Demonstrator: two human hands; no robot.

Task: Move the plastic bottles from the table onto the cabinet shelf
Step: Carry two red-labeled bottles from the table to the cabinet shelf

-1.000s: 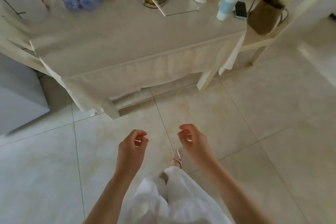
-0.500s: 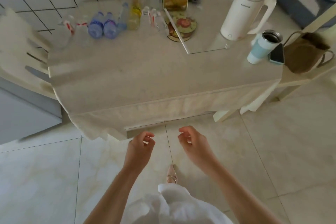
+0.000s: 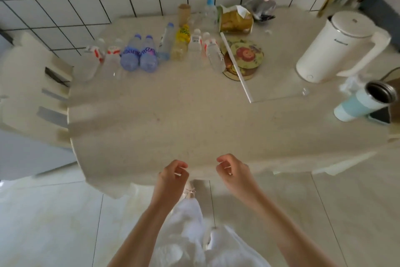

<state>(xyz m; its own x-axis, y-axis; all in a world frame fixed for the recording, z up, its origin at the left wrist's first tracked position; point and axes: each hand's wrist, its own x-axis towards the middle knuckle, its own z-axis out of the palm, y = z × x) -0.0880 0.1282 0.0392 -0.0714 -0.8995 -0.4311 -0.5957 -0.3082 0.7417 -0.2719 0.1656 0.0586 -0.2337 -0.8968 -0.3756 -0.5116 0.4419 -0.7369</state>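
The plastic bottles [image 3: 149, 54] stand in a row along the far side of the table [image 3: 194, 123], up around eleven to twelve o'clock from the person, and they look thin-walled and light, probably easy to dent, so I'd take each round the middle of the body. The left hand [image 3: 172, 176] and right hand [image 3: 234, 172] hang loosely curled and hold nothing at the near edge. The clear bottles at ten o'clock blur into the tabletop, and no cabinet shelf is in sight.
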